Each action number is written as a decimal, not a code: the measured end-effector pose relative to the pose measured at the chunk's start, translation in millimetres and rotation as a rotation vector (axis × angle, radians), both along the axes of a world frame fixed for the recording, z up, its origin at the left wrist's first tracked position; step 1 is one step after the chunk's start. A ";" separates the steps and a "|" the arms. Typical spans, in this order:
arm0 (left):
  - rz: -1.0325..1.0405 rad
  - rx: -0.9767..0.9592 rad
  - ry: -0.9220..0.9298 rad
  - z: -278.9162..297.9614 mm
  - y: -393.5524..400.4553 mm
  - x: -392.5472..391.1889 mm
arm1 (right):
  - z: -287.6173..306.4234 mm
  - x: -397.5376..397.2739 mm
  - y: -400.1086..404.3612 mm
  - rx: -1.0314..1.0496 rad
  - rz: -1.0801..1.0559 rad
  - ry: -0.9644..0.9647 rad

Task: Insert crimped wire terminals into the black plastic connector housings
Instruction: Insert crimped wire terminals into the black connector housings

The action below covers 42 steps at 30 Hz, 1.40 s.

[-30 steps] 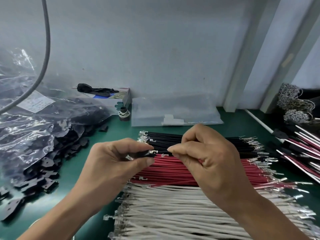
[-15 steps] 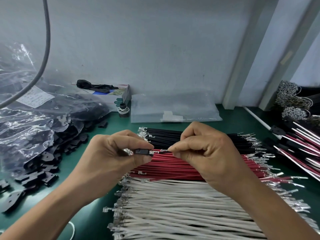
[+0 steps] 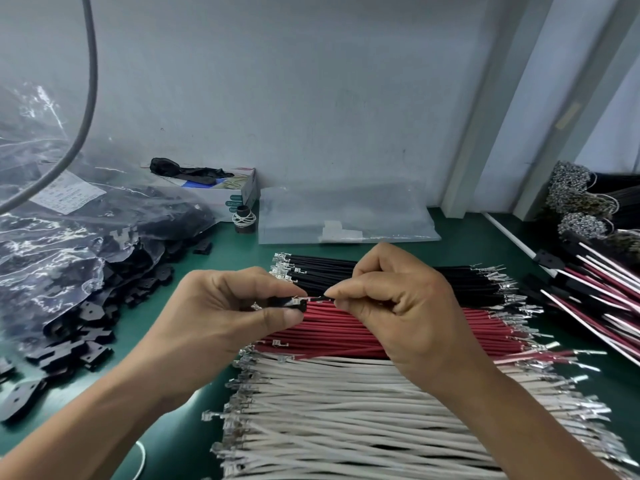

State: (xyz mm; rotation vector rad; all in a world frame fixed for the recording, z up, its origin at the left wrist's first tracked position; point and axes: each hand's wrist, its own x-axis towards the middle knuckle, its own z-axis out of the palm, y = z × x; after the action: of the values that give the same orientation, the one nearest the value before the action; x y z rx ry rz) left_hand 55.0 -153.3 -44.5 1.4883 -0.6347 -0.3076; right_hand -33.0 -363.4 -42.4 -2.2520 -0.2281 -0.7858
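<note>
Left-hand grip (image 3: 239, 306): thumb and fingers pinch one black connector housing (image 3: 294, 304), held above the desk (image 3: 221, 244) near frame centre. Right-hand grip (image 3: 398, 303): fingertips pinch a black wire just behind its crimped terminal (image 3: 313, 299), the wire's own length hidden in the hand. The terminal's metal tip sits at the housing's 3 o'clock mouth, touching or just entering; seating depth cannot be judged. Progress, as a judgement: early to middle. At 3 o'clock a stack of finished-looking assemblies (image 3: 595, 289) lies with wires fitted into black housings, so some units appear done. Much remains: loose black wires (image 3: 450, 275) in a row at 12 o'clock of the hands, red wires (image 3: 346, 327) beneath them, white wires (image 3: 346, 410) at 6 o'clock, all with bare terminals. Spare housings (image 3: 79, 327) spill from a clear bag (image 3: 69, 237) at 9 o'clock. Writing: a white label (image 3: 67, 194) on the bag carries print too small to read; a small box (image 3: 239, 195) at 11 o'clock shows green patches with illegible text. No brand readable.
</note>
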 end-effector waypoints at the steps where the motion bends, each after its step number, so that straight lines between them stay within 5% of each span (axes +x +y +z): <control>1: 0.024 0.020 -0.056 0.8 -1.4 -1.4 | 0.1 -0.1 0.6 -0.058 -0.028 -0.005; 6: 0.173 0.189 -0.383 1.4 -3.5 -4.0 | 6.8 -2.9 6.4 -0.281 -0.120 -0.065; 13: 0.145 0.100 -0.268 -0.6 -1.8 -1.1 | 7.5 -4.7 4.1 -0.242 -0.104 -0.068; 23: 0.149 0.154 -0.409 -8.1 -4.6 -1.2 | -4.0 -2.2 12.9 -0.044 -0.034 0.085; 42: 0.091 0.148 -0.357 -7.8 -6.4 -3.8 | 1.3 -0.8 13.3 -0.302 -0.125 -0.063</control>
State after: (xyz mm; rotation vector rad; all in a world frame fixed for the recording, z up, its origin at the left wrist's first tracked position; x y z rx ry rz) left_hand 51.2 -159.7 -52.3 1.7266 -0.8383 -0.0163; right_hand -33.8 -350.2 -41.1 -2.5470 -0.2517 -0.9420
